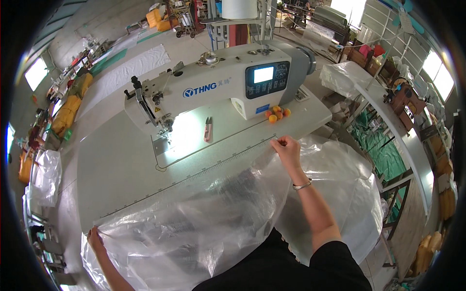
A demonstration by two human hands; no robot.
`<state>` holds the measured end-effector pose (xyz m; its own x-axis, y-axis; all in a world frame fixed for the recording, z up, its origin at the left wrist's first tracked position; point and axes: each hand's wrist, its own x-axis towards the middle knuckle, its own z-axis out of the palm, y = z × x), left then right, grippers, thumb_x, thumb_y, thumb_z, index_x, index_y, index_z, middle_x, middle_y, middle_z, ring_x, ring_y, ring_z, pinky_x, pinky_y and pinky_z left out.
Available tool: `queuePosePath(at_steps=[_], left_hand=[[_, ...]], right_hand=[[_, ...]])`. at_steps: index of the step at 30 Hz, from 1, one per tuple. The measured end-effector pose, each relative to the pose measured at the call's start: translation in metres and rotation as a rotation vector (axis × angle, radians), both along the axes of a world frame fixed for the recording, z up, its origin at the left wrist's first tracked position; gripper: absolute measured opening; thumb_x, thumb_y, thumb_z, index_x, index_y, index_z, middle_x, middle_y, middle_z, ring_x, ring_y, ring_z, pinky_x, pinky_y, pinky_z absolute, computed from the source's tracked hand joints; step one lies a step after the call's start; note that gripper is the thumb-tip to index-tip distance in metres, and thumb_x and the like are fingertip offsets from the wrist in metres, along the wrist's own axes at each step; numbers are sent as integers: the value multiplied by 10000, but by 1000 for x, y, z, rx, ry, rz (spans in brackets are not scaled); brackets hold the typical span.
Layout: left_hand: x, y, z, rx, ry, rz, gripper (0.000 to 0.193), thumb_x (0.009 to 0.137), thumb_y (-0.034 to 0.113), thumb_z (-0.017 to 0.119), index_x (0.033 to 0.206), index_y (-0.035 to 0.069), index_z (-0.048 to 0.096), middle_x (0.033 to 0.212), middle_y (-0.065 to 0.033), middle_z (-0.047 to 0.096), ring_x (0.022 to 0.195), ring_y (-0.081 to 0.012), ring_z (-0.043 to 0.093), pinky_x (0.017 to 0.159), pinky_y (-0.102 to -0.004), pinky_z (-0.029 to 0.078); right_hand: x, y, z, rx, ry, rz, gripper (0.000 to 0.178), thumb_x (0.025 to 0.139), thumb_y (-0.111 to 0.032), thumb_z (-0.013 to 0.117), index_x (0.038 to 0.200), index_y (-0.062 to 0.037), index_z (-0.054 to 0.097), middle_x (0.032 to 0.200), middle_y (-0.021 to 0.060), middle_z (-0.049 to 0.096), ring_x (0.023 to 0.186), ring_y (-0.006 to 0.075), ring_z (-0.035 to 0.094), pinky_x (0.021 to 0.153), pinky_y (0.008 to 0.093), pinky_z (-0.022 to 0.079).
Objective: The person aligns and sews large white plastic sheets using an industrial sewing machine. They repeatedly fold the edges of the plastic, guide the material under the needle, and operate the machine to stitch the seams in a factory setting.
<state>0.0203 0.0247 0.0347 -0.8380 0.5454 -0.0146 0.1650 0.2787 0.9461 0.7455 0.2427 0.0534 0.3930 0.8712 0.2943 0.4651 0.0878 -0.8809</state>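
A clear plastic sheet (194, 228) stretches between my two hands across the front edge of the sewing table (109, 165). My left hand (95, 238) pinches its left corner at the table's near left. Farther right, my right hand (287, 148) grips the sheet's upper edge near the right end of the ruler scale (204, 170) printed on the table. Beyond the sheet stands a white industrial sewing machine (213, 87) with a lit panel. Its needle area (166, 136) glows under a lamp, and no sheet lies there.
Thread snips (208, 129) with pink handles lie on the machine bed. Several small orange-yellow fruits (277, 114) sit by the machine's base. More clear plastic (340, 194) hangs at the right. A second table (412, 160) with a brown machine (407, 105) stands farther right.
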Motion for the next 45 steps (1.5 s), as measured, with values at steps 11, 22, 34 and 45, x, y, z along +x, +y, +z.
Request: queuePosePath(at_steps=[11,22,34,45], left_hand=[[2,-9,-10,14,-69,-10,159,816,251,632,710,151,568,577,98,427,448,-2,320,380,-190,222],[49,11,15,99,-209,66,204,788,245,673,774,43,646,548,46,485,404,-29,353,366,-210,240],[44,16,14,60,-194,-16,238,772,296,681,796,61,645,533,59,456,401,-23,332,356,-212,222],[-17,-11,-26,188,-125,-75,125,816,212,652,852,93,648,737,70,555,640,-11,472,551,-177,376]], right_hand=[[3,5,7,-128,46,-38,274,690,-230,708,714,26,612,628,71,620,547,108,562,519,246,443],[55,30,-34,-106,-18,-11,274,761,-266,691,767,-27,558,630,-6,509,498,68,418,439,219,335],[63,25,-30,-101,-82,17,306,757,-272,668,817,17,586,684,23,549,613,110,483,569,249,402],[9,3,7,-160,318,80,209,726,-95,625,859,10,503,583,41,554,454,84,492,395,224,358]])
